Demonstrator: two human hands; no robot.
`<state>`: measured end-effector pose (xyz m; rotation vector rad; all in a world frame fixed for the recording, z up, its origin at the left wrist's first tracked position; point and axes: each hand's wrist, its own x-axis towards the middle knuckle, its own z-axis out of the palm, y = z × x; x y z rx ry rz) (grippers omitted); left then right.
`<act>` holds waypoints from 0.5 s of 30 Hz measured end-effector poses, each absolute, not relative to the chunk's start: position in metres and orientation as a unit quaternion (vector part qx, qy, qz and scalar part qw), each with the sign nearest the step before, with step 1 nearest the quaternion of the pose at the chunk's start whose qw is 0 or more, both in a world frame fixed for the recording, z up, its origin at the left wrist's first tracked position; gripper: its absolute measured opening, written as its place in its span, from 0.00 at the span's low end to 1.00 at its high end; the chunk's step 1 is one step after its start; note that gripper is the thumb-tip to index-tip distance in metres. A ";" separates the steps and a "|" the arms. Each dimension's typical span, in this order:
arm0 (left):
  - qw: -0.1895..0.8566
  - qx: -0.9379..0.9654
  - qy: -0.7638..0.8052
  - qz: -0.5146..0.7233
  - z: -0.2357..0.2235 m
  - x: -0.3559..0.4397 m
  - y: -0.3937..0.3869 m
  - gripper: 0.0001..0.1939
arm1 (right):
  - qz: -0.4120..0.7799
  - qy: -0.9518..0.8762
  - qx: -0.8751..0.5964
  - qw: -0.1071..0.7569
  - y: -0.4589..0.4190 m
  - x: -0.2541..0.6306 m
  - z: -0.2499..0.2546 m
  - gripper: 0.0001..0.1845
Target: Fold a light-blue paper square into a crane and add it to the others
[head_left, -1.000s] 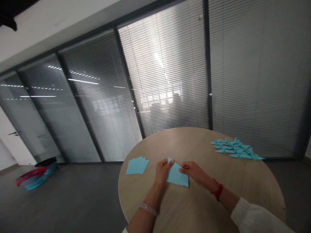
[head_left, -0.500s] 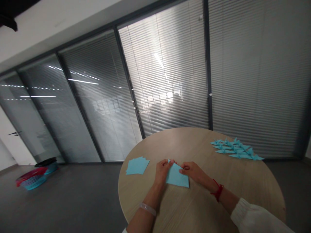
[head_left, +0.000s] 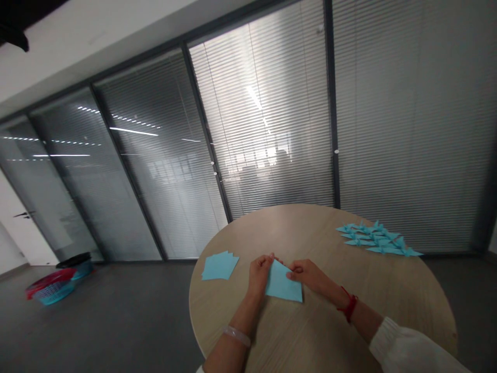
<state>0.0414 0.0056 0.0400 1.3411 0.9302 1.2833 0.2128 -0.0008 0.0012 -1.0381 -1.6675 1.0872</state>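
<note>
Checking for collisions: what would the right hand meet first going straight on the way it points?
The right hand meets the folded blue paper first, at its fingertips; the left hand lies beyond, though depth is unclear.

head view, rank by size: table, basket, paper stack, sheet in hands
1. Table
2. Paper stack and sheet look alike, so no ranking between them

Basket is much farther off, so its place is unsure

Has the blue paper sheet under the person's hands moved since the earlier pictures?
Yes, slightly: judged against the rim of the round wooden table, the near corner of the blue paper sheet has shifted toward the person and to the right.
</note>
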 end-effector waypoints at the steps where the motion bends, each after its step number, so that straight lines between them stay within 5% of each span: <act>1: 0.500 0.559 0.389 0.535 0.040 0.041 0.005 0.25 | 0.439 -0.669 -0.414 0.434 -0.001 0.212 0.001 0.22; 15: 0.472 0.589 0.430 0.496 0.039 0.041 0.008 0.21 | 0.433 -0.655 -0.436 0.440 -0.002 0.213 0.003 0.18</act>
